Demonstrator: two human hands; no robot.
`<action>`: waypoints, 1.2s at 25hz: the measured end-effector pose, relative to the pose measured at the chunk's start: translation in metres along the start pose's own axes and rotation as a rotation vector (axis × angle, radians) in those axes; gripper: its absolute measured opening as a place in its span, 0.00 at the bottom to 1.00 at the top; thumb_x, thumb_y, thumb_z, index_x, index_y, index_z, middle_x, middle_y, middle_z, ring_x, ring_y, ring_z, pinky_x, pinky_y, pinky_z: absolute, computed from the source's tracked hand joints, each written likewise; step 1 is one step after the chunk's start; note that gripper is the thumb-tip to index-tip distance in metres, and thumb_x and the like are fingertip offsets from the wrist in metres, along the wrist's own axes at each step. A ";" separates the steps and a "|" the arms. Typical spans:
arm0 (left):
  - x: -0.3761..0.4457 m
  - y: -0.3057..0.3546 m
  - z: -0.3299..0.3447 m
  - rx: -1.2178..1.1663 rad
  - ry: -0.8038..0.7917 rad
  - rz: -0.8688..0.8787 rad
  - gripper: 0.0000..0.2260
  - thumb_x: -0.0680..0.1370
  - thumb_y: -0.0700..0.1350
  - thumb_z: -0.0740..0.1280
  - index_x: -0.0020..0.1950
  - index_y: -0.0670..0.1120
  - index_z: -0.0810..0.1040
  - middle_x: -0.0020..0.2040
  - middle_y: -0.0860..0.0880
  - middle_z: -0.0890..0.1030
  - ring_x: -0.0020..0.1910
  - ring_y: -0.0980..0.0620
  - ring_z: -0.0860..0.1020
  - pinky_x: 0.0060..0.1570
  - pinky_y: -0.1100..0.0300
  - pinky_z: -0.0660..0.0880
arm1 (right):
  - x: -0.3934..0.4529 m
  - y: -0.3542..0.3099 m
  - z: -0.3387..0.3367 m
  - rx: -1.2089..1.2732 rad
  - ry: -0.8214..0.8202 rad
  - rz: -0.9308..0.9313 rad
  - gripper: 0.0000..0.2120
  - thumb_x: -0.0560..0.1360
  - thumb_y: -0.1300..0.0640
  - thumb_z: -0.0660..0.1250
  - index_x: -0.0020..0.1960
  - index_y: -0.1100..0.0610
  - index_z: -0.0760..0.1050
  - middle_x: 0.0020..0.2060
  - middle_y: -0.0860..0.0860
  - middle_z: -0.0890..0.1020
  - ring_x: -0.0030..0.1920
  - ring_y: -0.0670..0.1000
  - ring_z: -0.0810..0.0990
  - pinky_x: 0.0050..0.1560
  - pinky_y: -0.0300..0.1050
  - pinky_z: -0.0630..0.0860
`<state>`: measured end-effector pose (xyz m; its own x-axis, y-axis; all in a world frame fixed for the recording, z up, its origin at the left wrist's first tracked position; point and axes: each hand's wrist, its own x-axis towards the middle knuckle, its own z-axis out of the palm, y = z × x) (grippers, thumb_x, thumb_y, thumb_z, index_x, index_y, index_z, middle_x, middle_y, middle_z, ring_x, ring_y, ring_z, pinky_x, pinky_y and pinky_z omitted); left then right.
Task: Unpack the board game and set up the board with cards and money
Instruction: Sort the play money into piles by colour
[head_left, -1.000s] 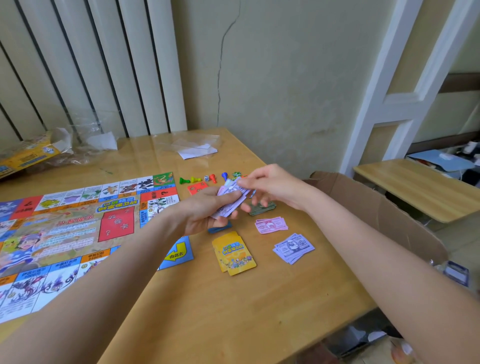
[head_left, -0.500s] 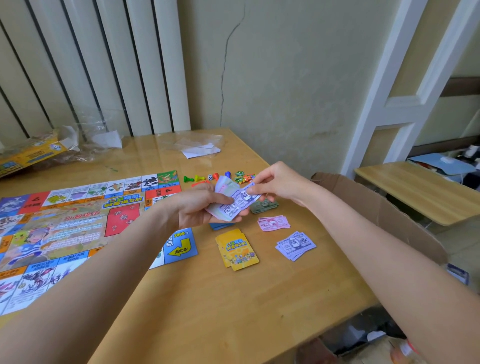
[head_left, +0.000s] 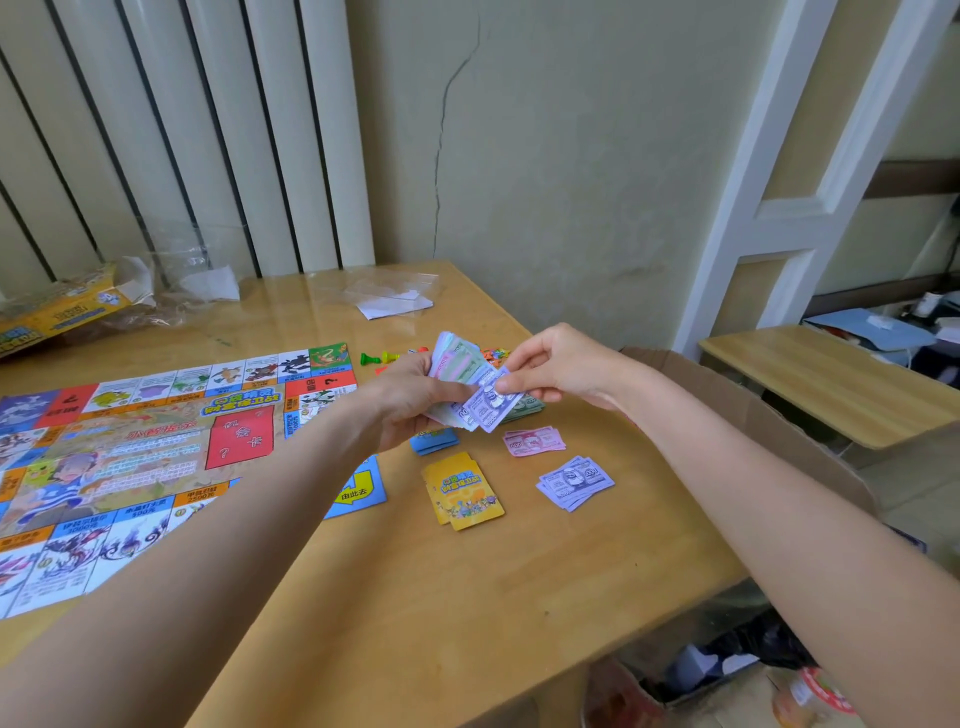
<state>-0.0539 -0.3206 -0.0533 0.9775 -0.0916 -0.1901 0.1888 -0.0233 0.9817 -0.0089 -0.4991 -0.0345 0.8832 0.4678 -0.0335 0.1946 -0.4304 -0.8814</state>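
Note:
My left hand grips a fanned stack of paper money above the table. My right hand pinches a purple note at the stack's lower edge. The colourful game board lies flat on the left of the table. On the wood below my hands lie a yellow card deck, a blue card deck partly hidden by my left hand, a pink money pile, a purple money pile and a green money pile.
Plastic pawns and small coloured pieces lie behind my hands. The yellow game box and clear wrappers sit at the back left, a white paper slip at the back. A cardboard box stands off the table's right edge.
My right hand has drawn a purple note down and to the right out of the stack in my left hand. The stack is fanned wider now.

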 end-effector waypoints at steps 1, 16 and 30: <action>0.000 -0.001 0.002 0.005 0.014 0.013 0.12 0.74 0.33 0.67 0.56 0.42 0.75 0.44 0.45 0.81 0.36 0.53 0.81 0.37 0.63 0.79 | -0.001 0.001 0.000 -0.015 -0.002 0.009 0.07 0.68 0.64 0.74 0.41 0.59 0.76 0.28 0.52 0.74 0.22 0.42 0.68 0.22 0.33 0.64; -0.012 -0.007 0.009 0.043 0.058 -0.026 0.05 0.72 0.36 0.70 0.45 0.43 0.78 0.41 0.46 0.82 0.31 0.56 0.81 0.35 0.64 0.78 | -0.035 0.023 -0.026 -0.249 -0.018 0.186 0.12 0.70 0.55 0.73 0.32 0.58 0.74 0.22 0.48 0.70 0.22 0.44 0.62 0.21 0.33 0.59; -0.013 -0.016 0.025 0.147 0.058 -0.055 0.05 0.72 0.36 0.71 0.42 0.44 0.77 0.32 0.51 0.81 0.25 0.60 0.79 0.27 0.69 0.75 | -0.041 0.011 -0.017 -0.223 0.054 0.124 0.17 0.74 0.46 0.67 0.35 0.59 0.75 0.27 0.51 0.74 0.25 0.47 0.68 0.24 0.36 0.64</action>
<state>-0.0719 -0.3435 -0.0663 0.9706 -0.0290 -0.2391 0.2307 -0.1728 0.9575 -0.0354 -0.5361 -0.0353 0.9265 0.3615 -0.1048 0.1671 -0.6445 -0.7461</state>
